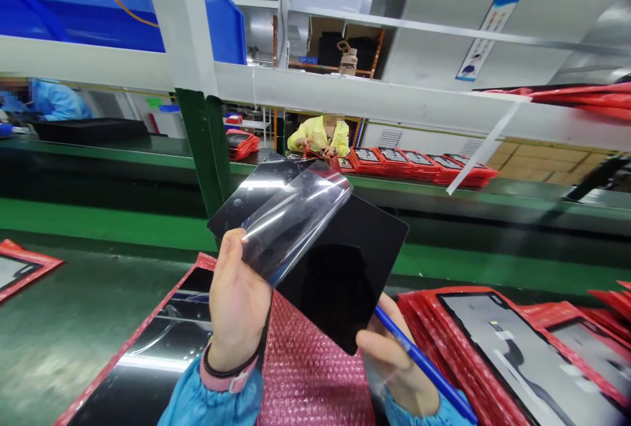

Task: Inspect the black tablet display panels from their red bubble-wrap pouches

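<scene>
My left hand [238, 294] pinches the edge of a clear film [296, 222], which curls away from a glossy black glass panel [340, 261]. The film is still attached toward the panel's far left part. At the panel's lower right corner, my right hand [394, 354] grips it between thumb and fingers. That same hand also has a blue pen [424, 367] lying along it. Beneath both hands lies a pink bubble-wrap sheet [315, 373]. To its left is another glossy black panel [158, 354] on red wrap.
Stacks of grey panels in red bubble wrap [522, 354] stand close at the right. A green post [203, 150] and a white rail [345, 87] cross ahead. Behind them, a person in yellow [320, 137] works beside more red-wrapped stacks [414, 163]. Another person in blue [62, 100] is at far left.
</scene>
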Demonstrator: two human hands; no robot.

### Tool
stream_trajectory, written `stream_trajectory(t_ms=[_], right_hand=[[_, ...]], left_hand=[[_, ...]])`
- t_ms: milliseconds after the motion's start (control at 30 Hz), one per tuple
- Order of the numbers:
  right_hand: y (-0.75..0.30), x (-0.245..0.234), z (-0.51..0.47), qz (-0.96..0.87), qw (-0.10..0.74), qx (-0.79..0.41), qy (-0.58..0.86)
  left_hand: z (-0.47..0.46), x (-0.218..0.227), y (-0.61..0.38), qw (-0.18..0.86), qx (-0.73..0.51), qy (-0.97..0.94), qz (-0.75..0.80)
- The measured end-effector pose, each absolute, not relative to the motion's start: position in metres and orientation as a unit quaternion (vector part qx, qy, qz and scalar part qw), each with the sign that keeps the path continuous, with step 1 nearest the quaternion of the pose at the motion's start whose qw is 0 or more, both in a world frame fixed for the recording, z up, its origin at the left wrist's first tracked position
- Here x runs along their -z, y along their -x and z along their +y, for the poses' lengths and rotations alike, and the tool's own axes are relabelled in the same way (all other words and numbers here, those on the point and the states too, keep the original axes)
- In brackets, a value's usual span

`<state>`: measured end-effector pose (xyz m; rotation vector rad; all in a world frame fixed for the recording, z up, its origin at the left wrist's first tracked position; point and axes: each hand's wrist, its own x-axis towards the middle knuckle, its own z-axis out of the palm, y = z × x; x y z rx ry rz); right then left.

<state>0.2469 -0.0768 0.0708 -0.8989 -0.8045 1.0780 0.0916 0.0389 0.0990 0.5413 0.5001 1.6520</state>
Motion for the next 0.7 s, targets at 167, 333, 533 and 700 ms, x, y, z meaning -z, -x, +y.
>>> stream_trajectory(t_ms=[167, 333, 533, 700], right_hand=[[-0.246, -0.070, -0.064, -0.355, 0.703, -0.487, 0.377], [-0.258, -0.066, -0.075, -0.358, 0.723, -0.430, 0.405], [-0.257, -0.081, -0.083, -0.363, 0.720, -0.450, 0.384], [-0.259, -0.082, -0.084, -0.389, 0.696, -0.468, 0.381]], left_hand=[[0.048, -0.101, -0.087, 0.601, -0.723, -0.236, 0.245], [0.062, -0.094, -0.075, 0.565, -0.723, -0.274, 0.287], [0.067, -0.095, -0.064, 0.555, -0.721, -0.295, 0.291], [0.070, -0.094, -0.062, 0.541, -0.727, -0.299, 0.298]])
